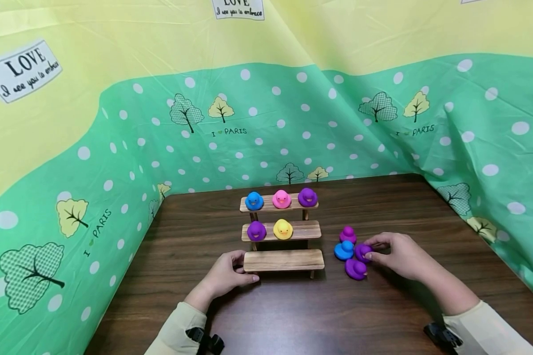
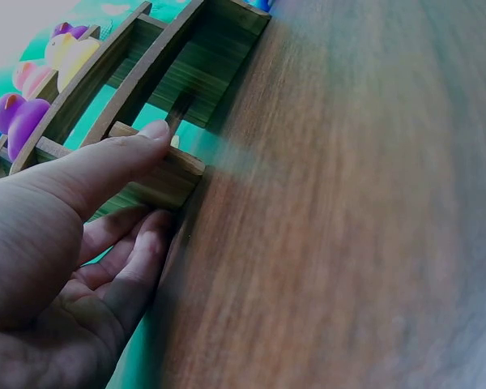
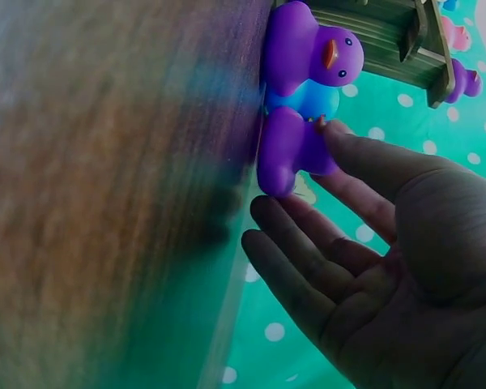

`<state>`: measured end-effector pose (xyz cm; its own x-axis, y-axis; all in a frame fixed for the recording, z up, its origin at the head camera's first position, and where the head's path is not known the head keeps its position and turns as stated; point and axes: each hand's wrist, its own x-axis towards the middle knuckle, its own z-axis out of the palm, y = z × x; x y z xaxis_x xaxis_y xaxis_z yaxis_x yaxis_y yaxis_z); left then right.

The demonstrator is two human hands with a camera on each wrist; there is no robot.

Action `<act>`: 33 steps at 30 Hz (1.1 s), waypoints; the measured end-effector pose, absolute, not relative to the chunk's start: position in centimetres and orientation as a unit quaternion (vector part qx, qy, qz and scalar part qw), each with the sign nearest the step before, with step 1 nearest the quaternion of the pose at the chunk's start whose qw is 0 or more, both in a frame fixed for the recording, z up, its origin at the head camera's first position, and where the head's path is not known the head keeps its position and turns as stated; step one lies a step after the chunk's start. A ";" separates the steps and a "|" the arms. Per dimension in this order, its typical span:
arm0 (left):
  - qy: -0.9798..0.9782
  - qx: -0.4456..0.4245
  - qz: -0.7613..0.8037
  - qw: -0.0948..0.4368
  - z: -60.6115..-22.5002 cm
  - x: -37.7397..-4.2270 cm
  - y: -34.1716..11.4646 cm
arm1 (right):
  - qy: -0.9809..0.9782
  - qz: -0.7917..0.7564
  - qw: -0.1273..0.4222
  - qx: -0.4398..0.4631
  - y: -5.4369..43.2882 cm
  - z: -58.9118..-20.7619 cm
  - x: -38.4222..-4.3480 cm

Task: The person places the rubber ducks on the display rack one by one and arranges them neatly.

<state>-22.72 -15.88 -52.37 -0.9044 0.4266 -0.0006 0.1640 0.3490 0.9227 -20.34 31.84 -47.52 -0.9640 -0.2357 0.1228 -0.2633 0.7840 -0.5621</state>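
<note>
A three-step wooden stand (image 1: 284, 260) sits mid-table in the head view. My left hand (image 1: 225, 274) grips the left end of its lowest step, thumb in front and fingers behind; the left wrist view shows the thumb (image 2: 125, 162) against the wood. Right of the stand, my right hand (image 1: 397, 255) pinches a purple rubber duck (image 1: 362, 252) between thumb and index finger. In the right wrist view this duck (image 3: 283, 150) is low at the tabletop, the other fingers spread beside it. Close around it are a blue duck (image 1: 344, 250), another purple duck (image 1: 356, 269) and a magenta duck (image 1: 348, 234).
On the top step stand a blue duck (image 1: 254, 200), a pink duck (image 1: 282, 199) and a purple duck (image 1: 308, 197). The middle step bears a purple duck (image 1: 256, 230) and a yellow duck (image 1: 283, 229). Green-and-yellow printed cloth (image 1: 266, 113) surrounds the dark wooden table (image 1: 191, 222).
</note>
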 end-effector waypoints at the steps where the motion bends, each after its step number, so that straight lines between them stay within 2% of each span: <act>1: 0.811 0.182 0.542 0.122 -52.4 -22.7 -15.9 | -0.944 0.301 0.025 0.131 31.9 -47.5 -20.4; 33: 0.811 0.190 0.541 0.116 -52.4 -22.7 -15.9 | -0.921 0.354 0.062 0.148 28.9 -44.5 -20.1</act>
